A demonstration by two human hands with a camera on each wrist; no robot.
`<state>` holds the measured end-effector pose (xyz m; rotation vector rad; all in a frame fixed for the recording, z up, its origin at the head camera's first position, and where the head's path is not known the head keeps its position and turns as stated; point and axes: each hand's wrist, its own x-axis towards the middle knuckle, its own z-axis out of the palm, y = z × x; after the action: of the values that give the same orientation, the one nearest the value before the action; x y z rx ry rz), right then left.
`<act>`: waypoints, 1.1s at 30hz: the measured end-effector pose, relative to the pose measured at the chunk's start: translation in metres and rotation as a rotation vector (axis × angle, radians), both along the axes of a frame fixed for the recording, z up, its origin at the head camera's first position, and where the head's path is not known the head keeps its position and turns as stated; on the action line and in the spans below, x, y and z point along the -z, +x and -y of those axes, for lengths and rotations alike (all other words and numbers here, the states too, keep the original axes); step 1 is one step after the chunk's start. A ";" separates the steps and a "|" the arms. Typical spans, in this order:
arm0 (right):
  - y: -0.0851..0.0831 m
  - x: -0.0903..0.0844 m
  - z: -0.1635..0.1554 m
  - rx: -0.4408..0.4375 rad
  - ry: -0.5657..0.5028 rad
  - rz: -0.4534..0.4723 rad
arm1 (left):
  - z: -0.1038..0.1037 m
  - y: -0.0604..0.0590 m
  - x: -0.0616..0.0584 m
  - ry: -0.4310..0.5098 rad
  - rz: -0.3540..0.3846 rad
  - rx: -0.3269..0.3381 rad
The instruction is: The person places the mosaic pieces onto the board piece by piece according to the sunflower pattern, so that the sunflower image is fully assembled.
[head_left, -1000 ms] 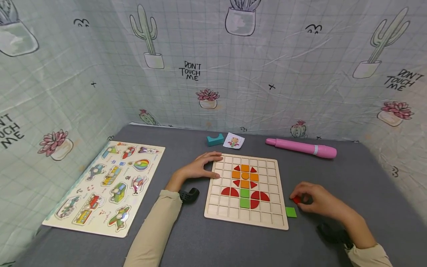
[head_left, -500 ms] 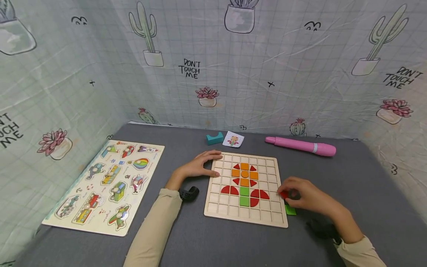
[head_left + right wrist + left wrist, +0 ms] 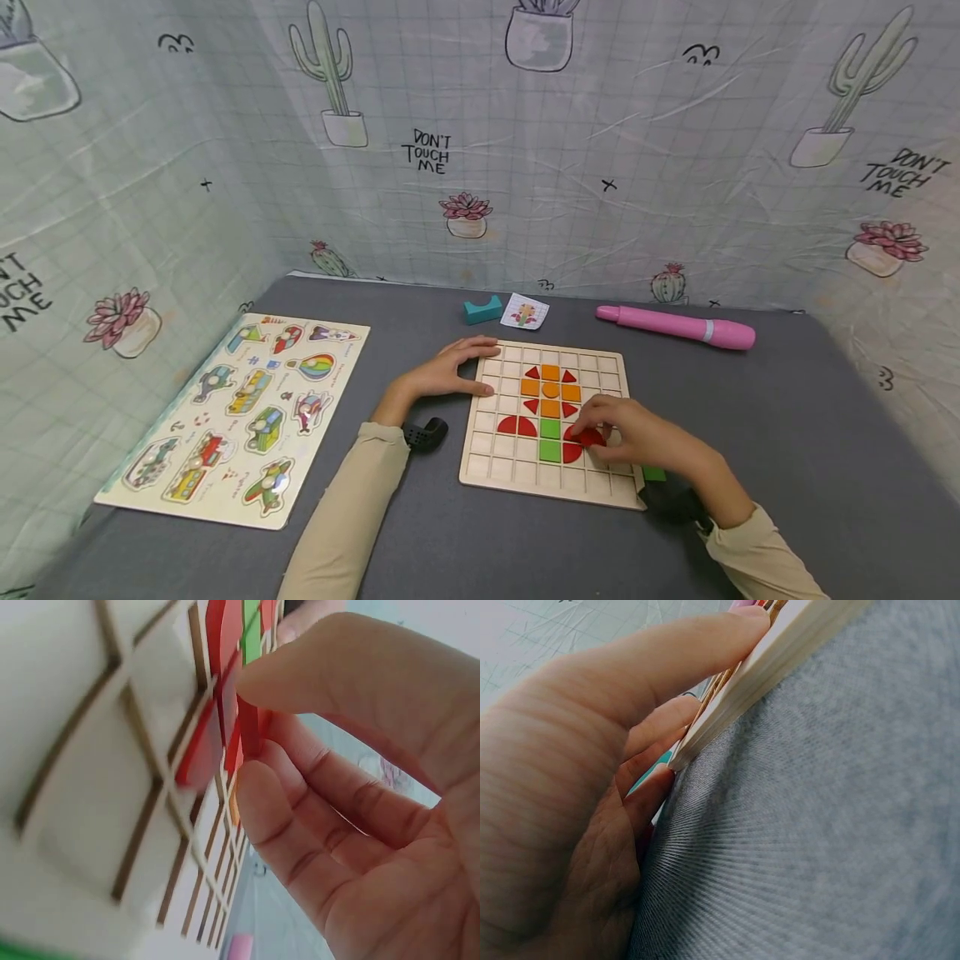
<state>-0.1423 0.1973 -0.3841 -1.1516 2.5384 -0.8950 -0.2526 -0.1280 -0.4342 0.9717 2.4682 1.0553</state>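
Observation:
My left hand (image 3: pixel 447 372) rests at the left edge of a square wooden grid board (image 3: pixel 487 467). In the left wrist view its thumb (image 3: pixel 727 643) lies on the rim and other fingertips touch the edge. With thumb and fingers, my right hand (image 3: pixel 641 432) pinches a red quarter-circle tile (image 3: pixel 249 726) over the board's right side. Red tiles (image 3: pixel 517 426), orange squares (image 3: pixel 550 409) around an orange circle, and two green squares (image 3: pixel 550 450) form a flower on the grid. My right fingers partly cover the red tiles right of the stem.
A loose green tile (image 3: pixel 654 474) lies past the board's right edge, partly under my right wrist. Behind the board are a small pattern card (image 3: pixel 525 312), a teal block (image 3: pixel 482 312) and a pink pen-shaped object (image 3: pixel 667 325). A vehicle puzzle board (image 3: pixel 223 507) lies at left.
My right hand has moved left with the red quarter-circle tile, from beside the green tile onto the board's right side. The left hand stays at the board's edge.

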 end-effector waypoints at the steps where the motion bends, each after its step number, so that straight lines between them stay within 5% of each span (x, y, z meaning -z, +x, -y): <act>1: 0.000 0.000 0.003 -0.003 0.010 0.008 | 0.000 0.000 0.000 0.001 0.004 -0.002; 18: 0.000 0.006 0.059 -0.108 0.035 -0.060 | -0.001 0.001 -0.003 -0.021 0.023 -0.019; 33: 0.000 0.008 0.065 -0.036 0.070 -0.055 | -0.002 0.000 -0.002 -0.004 0.026 -0.021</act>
<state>-0.1422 0.1327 -0.3923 -1.2130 2.5621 -0.7694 -0.2525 -0.1261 -0.4326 0.9273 2.4643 1.0624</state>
